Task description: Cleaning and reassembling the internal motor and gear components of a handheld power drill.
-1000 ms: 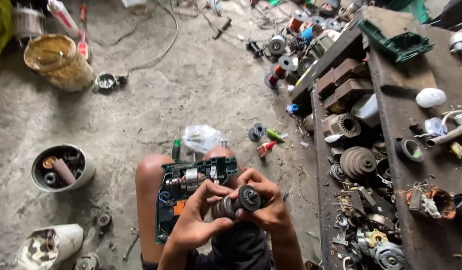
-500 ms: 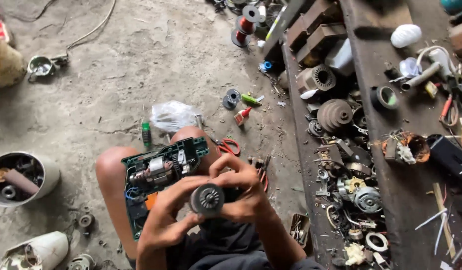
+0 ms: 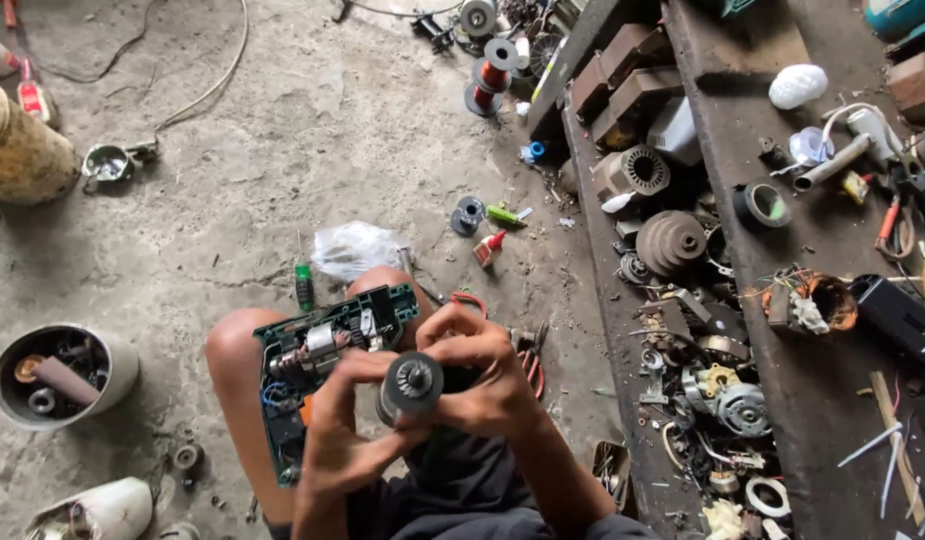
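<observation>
Grey metal and round, the motor part (image 3: pixel 413 385) sits between both hands above the person's lap, its flat end turned up toward the camera: a pale disc with a small toothed hub at the centre, and a darker cylindrical body running back under the fingers. The left hand (image 3: pixel 345 432) curls around it from below, thumb and fingers closed on its side; the right hand (image 3: pixel 483 372) wraps over the dark rear portion, fingers bent tight, so both hands grip the same piece. Just behind it, resting across the bare left knee (image 3: pixel 235 350), lies an opened green power-tool housing (image 3: pixel 313 365) with wiring, a metal gear section and an orange piece exposed inside. Red-handled pliers (image 3: pixel 528 355) lie on the concrete floor (image 3: pixel 283 150) just beside the right hand.
</observation>
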